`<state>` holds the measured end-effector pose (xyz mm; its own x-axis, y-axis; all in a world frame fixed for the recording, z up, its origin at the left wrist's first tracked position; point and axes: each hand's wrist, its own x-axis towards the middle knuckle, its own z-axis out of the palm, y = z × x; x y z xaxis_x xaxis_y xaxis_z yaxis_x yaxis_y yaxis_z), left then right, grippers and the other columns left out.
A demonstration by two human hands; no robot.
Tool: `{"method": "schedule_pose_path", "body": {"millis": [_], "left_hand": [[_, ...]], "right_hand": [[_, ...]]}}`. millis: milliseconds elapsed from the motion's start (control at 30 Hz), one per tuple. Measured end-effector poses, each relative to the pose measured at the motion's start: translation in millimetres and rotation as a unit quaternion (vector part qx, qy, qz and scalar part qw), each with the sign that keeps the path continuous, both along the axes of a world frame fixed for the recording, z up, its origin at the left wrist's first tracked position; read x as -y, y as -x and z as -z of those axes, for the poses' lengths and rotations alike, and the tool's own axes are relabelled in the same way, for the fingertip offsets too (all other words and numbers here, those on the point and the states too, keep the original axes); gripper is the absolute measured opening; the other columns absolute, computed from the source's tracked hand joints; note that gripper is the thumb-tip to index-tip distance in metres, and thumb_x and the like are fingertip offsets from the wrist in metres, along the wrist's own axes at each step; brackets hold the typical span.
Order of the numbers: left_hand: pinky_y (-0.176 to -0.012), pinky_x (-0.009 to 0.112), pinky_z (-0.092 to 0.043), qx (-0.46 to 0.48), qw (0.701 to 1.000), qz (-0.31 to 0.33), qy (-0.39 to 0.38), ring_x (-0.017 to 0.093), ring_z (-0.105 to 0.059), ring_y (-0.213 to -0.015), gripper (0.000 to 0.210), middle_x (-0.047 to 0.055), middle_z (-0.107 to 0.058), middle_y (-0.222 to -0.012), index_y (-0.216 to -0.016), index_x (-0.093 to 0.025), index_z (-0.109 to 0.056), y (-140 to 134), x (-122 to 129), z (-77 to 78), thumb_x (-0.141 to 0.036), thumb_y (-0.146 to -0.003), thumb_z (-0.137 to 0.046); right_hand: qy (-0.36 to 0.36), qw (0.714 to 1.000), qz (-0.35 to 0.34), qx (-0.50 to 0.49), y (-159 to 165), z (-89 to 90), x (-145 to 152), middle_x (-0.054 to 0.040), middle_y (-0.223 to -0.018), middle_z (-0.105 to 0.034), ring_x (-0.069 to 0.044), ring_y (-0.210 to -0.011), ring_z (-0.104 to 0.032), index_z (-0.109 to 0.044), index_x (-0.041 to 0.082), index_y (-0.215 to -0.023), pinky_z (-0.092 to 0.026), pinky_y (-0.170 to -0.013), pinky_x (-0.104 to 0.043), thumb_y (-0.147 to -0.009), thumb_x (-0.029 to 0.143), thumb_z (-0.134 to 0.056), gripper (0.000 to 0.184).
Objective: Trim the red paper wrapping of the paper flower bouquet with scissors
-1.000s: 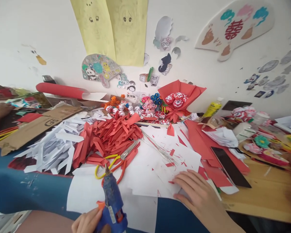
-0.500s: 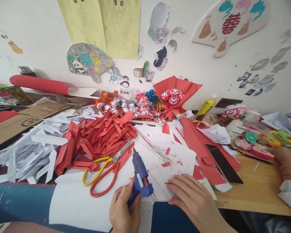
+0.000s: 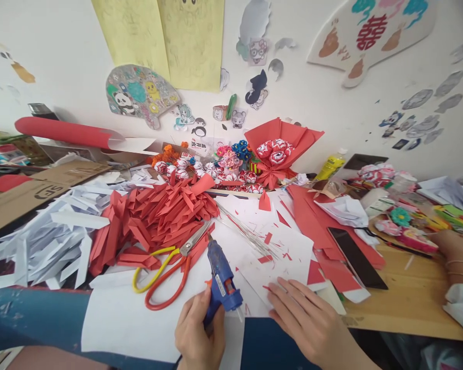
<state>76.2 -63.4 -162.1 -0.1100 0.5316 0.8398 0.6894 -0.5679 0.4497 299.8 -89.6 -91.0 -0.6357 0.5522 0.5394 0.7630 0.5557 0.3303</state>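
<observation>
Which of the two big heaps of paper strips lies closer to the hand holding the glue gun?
The red heap, beside the scissors. The white heap lies to its left, farther from the left hand and its blue glue gun.

Blue, that's the glue gun, with a flash of orange; scissors sporting one yellow handle, one orange-red; red strips, white strips, flowers swirled red and white, bottle bright yellow
</observation>
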Motion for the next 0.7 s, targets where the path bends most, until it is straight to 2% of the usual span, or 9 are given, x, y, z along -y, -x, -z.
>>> {"method": "schedule_pose_path", "body": {"millis": [100,233,300,367,467,533,600,700], "left_hand": [[-0.074,0.028,-0.053,-0.010,1.000,-0.002,-0.005,0.018,-0.063,-0.084,0.043,0.010,-0.066,-0.092,-0.120,-0.010,-0.054,0.9,0.6,1.7,-0.004,-0.079,-0.064],[-0.074,0.029,-0.053,-0.020,1.000,-0.005,-0.016,0.019,-0.063,-0.083,0.043,0.011,-0.066,-0.091,-0.119,-0.009,-0.054,1.6,0.3,1.9,-0.003,-0.078,-0.065],[-0.073,0.029,-0.053,-0.021,0.999,-0.004,-0.025,0.019,-0.063,-0.083,0.043,0.011,-0.066,-0.090,-0.119,-0.009,-0.054,1.3,-0.4,1.0,-0.002,-0.078,-0.065],[-0.073,0.029,-0.054,-0.027,0.999,-0.003,-0.035,0.019,-0.063,-0.082,0.044,0.011,-0.066,-0.089,-0.119,-0.008,-0.054,0.7,-0.8,0.1,-0.002,-0.077,-0.065],[-0.072,0.030,-0.054,-0.034,0.999,-0.009,-0.041,0.019,-0.064,-0.082,0.044,0.012,-0.067,-0.089,-0.119,-0.008,-0.055,0.4,-0.8,-0.2,-0.002,-0.077,-0.066],[-0.072,0.029,-0.054,-0.036,0.999,-0.012,-0.039,0.019,-0.064,-0.082,0.043,0.012,-0.067,-0.089,-0.119,-0.008,-0.055,0.6,-0.7,-0.2,-0.002,-0.077,-0.066],[-0.071,0.029,-0.054,-0.037,0.998,-0.010,-0.041,0.019,-0.064,-0.081,0.042,0.012,-0.067,-0.089,-0.118,-0.008,-0.055,0.8,-0.9,-0.5,-0.003,-0.077,-0.065],[-0.070,0.029,-0.054,-0.034,0.998,-0.008,-0.045,0.019,-0.064,-0.080,0.041,0.012,-0.067,-0.089,-0.117,-0.008,-0.056,1.0,-1.5,-1.1,-0.003,-0.078,-0.066]], "right_hand": [[-0.020,0.999,-0.002,0.030,1.3,-2.3,1.8,-0.0141,-0.103,-0.074,-0.031,-0.096,-0.070,-0.070,0.005,-0.103,-0.053,-0.086,-0.042,-0.085,0.013,-0.063,0.020],[0.008,1.000,0.012,-0.024,-0.2,-9.3,0.2,-0.0085,-0.096,-0.075,-0.026,-0.091,-0.071,-0.068,0.009,-0.103,-0.053,-0.085,-0.040,-0.087,0.014,-0.062,0.018],[0.054,0.994,0.049,-0.085,-2.6,-11.7,-1.8,-0.0062,-0.095,-0.074,-0.023,-0.089,-0.069,-0.066,0.013,-0.104,-0.053,-0.081,-0.038,-0.089,0.015,-0.059,0.017],[0.126,0.976,0.107,-0.143,-4.9,-12.1,-4.8,-0.0055,-0.096,-0.071,-0.021,-0.087,-0.067,-0.063,0.017,-0.104,-0.054,-0.076,-0.036,-0.088,0.017,-0.061,0.016],[0.268,0.926,0.178,-0.197,-5.4,-11.2,-12.1,-0.0032,-0.098,-0.066,-0.020,-0.088,-0.064,-0.060,0.023,-0.099,-0.054,-0.072,-0.032,-0.085,0.025,-0.067,0.016],[0.333,0.897,0.199,-0.213,-2.8,-11.5,-18.1,-0.0019,-0.097,-0.064,-0.019,-0.089,-0.062,-0.059,0.024,-0.094,-0.053,-0.074,-0.033,-0.085,0.028,-0.066,0.012],[0.366,0.880,0.209,-0.219,1.4,-13.0,-23.5,-0.0016,-0.094,-0.063,-0.019,-0.088,-0.061,-0.058,0.023,-0.088,-0.052,-0.076,-0.035,-0.088,0.028,-0.061,0.006],[0.385,0.875,0.205,-0.211,7.3,-16.6,-27.7,-0.0014,-0.090,-0.062,-0.019,-0.086,-0.059,-0.056,0.022,-0.082,-0.051,-0.076,-0.035,-0.090,0.023,-0.057,0.008]]}}
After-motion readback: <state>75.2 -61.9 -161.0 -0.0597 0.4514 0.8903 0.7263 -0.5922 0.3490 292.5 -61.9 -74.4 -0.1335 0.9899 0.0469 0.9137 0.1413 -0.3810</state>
